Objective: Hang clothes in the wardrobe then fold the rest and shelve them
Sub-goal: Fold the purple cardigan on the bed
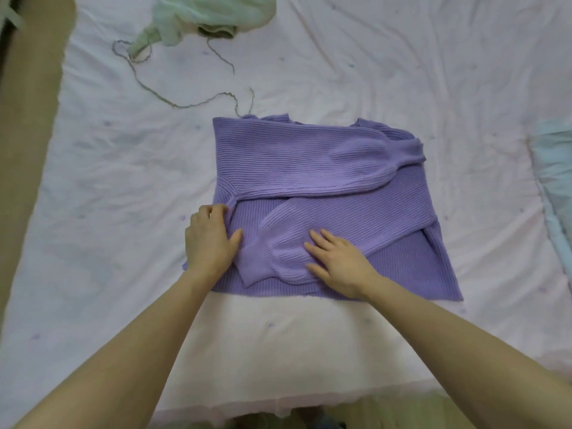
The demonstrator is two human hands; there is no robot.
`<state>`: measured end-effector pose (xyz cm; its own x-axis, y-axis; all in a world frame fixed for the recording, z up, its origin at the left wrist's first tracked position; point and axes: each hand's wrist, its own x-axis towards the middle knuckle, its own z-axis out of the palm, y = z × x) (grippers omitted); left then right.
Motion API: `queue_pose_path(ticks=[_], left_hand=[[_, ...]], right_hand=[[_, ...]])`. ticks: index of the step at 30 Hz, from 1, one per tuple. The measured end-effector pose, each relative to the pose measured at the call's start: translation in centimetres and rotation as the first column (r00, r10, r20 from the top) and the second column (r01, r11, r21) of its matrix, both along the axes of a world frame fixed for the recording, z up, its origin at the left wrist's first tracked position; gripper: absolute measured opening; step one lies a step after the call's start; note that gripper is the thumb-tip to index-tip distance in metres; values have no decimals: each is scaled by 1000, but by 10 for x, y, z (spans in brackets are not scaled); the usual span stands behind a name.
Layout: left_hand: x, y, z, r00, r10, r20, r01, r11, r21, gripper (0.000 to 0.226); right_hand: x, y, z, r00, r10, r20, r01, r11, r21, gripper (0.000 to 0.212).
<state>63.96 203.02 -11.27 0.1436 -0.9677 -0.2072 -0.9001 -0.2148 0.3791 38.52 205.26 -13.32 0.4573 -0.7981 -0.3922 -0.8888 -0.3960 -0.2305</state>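
A purple ribbed knitted sweater (325,193) lies flat in the middle of the bed with the pale pink sheet (123,181). Both sleeves are folded across its front.

The left hand (210,239) is at the sweater's left edge. Its fingers curl over a bunched bit of knit there, and it looks like a pinch. The right hand (337,261) lies flat with fingers spread on the lower sleeve, pressing it down.

The sweater looks soft, floppy and thick. It will sag if lifted by one corner, so I think it is best held at both side edges. The knit should not slip much.

Above the sweater sits a crumpled pale green garment (213,17), cut off at the top, with a thin string (173,102) trailing down to the sweater. Right of the sweater a light blue cloth (554,168) is cut off too. I cannot see a wardrobe or shelves.
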Motion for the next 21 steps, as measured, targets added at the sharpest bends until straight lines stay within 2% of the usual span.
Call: queue_pose_path(ticks=[1,3,5,8,11,13,16,19,21], left_hand=[[4,-3,-2,1000,28,-11,-27,999,19,49],[9,-16,-4,995,75,-64,-74,997,27,52],[5,-29,-6,998,34,-53,-34,999,-1,53],[2,-51,-12,997,-73,1,73,997,-38,46],[8,-67,-19,986,-165,36,166,986,-5,28],[17,-74,-24,986,-168,-19,168,985,28,20],[27,-75,-24,990,-95,-102,103,992,75,19],[42,-70,-19,990,-2,-144,14,997,81,16],[56,-64,-20,980,128,-153,-111,988,112,15]], right_hand=[[10,-8,2,997,-58,44,60,998,-37,69],[37,-39,5,967,-155,204,191,966,-173,42],[69,-78,8,935,-160,317,218,963,-158,22],[124,-145,9,924,-163,345,240,951,-193,30],[162,-198,7,964,-165,211,199,968,-155,46],[176,-218,2,962,-230,148,245,965,-92,52],[185,-227,-4,934,-337,121,351,929,-120,39],[205,-228,-5,874,-302,381,369,922,-115,21],[222,-230,-4,815,-286,505,362,930,-57,12]])
